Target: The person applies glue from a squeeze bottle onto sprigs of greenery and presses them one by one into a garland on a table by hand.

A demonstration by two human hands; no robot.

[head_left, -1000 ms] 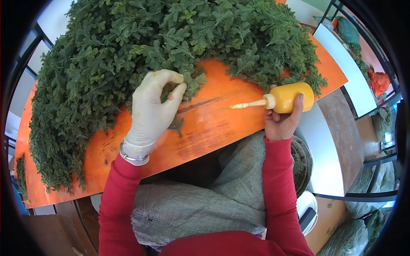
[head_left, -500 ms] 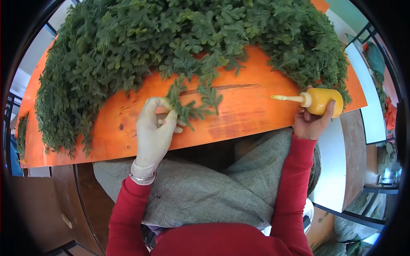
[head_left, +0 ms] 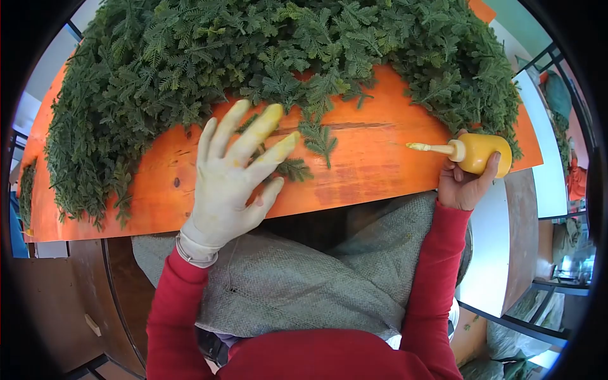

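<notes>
My left hand (head_left: 231, 171), in a white glove with yellow stains on the fingertips, is raised with its fingers spread above the orange board (head_left: 361, 152). Partly hidden under those fingers lies a green artificial fir sprig (head_left: 294, 169). Just right of it, another sprig (head_left: 322, 140) rests on the board. My bare right hand (head_left: 465, 183) grips a yellow squeeze bottle (head_left: 484, 155) on its side. The bottle's pale nozzle (head_left: 430, 148) points left, with yellow matter at its tip.
A large heap of green fir sprigs (head_left: 190, 69) arches across the far side of the board. Grey woven cloth (head_left: 304, 278) covers my lap below the board's near edge. A white surface (head_left: 484, 253) and dark metal frames stand at the right.
My left hand has let go of the fir sprig, opened its fingers and turned its back to the camera. The right hand and bottle have barely moved.
</notes>
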